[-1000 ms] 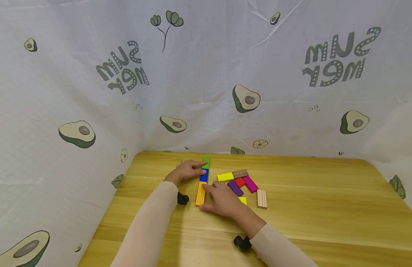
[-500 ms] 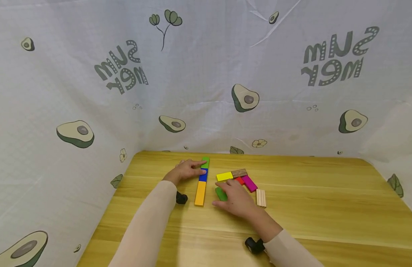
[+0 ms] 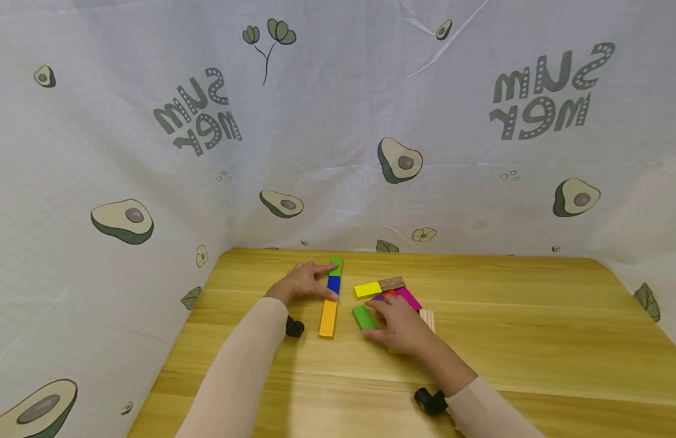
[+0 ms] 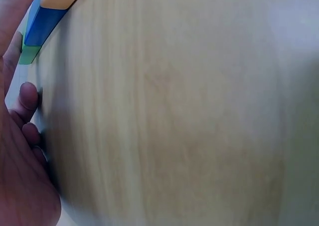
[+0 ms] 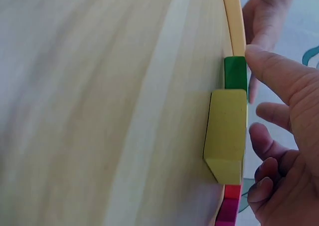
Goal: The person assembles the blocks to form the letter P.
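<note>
A straight row of blocks lies on the table: a light green block (image 3: 337, 272) at the far end, a blue block (image 3: 334, 283), then an orange block (image 3: 327, 321) nearest me. My left hand (image 3: 301, 283) rests at this row, index fingertip on the light green block and thumb tip where blue meets orange. Right of the row, my right hand (image 3: 402, 327) hovers low over loose blocks, its thumb and index finger spread beside a dark green block (image 3: 362, 317). A yellow block (image 5: 227, 128) shows beneath that hand in the right wrist view; the hand mostly hides it in the head view.
Behind the right hand lie another yellow block (image 3: 368, 289), a dark brown wooden block (image 3: 393, 283), a magenta block (image 3: 409, 298), plus partly covered red and purple ones. A pale wooden block (image 3: 428, 319) sits to its right. A printed curtain (image 3: 338, 121) borders the table (image 3: 535, 340).
My right hand has left the orange block and moved right, to the loose blocks, uncovering the dark green one. My left thumb has slid nearer along the row, to the blue block's near end.
</note>
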The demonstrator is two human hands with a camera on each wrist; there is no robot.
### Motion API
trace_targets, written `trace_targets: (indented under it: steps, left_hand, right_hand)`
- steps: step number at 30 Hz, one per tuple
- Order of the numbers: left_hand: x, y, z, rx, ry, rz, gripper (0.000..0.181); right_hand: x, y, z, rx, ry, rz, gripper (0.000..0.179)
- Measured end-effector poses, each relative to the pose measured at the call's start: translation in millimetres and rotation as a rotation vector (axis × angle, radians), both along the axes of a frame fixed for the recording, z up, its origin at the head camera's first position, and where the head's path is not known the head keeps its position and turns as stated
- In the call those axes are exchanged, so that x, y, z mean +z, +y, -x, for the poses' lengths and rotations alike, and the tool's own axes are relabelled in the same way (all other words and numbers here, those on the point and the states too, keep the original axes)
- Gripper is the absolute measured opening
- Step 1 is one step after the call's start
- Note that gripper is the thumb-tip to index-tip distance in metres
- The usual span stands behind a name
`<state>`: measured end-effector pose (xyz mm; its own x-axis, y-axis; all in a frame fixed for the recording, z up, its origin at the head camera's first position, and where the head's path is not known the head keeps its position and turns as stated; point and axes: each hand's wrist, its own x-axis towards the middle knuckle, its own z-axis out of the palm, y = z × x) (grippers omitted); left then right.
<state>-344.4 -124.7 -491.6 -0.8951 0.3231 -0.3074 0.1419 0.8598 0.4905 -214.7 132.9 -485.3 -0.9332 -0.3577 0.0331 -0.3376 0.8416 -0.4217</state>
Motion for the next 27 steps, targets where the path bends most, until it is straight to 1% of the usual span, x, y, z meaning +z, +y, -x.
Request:
trace_targets:
  steps: [4,10,16,23,27]
  left_hand:
    - [0.2,-0.3,0.3,-0.030,0.019,0.030,0.092]
    - [1.5,-0.6,-0.3,-0.036,0.017,0.030,0.093]
    - [2.1,0.5,0.0,-0.039,0.020,0.022,0.091]
    - [2.8,1.4,1.1,-0.015,-0.006,0.008,0.090]
    - [5.5,1.4,1.6,-0.013,-0.040,0.001,0.090]
  right_hand:
    - [1.5,3.6,1.2,0.020,-0.031,-0.010,0.064]
    - [6.8,6.7,3.3,0.035,-0.120,-0.015,0.070]
    - [10.0,2.7,5.5,0.037,-0.164,-0.047,0.072]
    - [9.3,-2.2,7.3,0.033,-0.183,-0.066,0.070]
    - [6.9,-4.0,7.8,0.032,-0.183,-0.066,0.067]
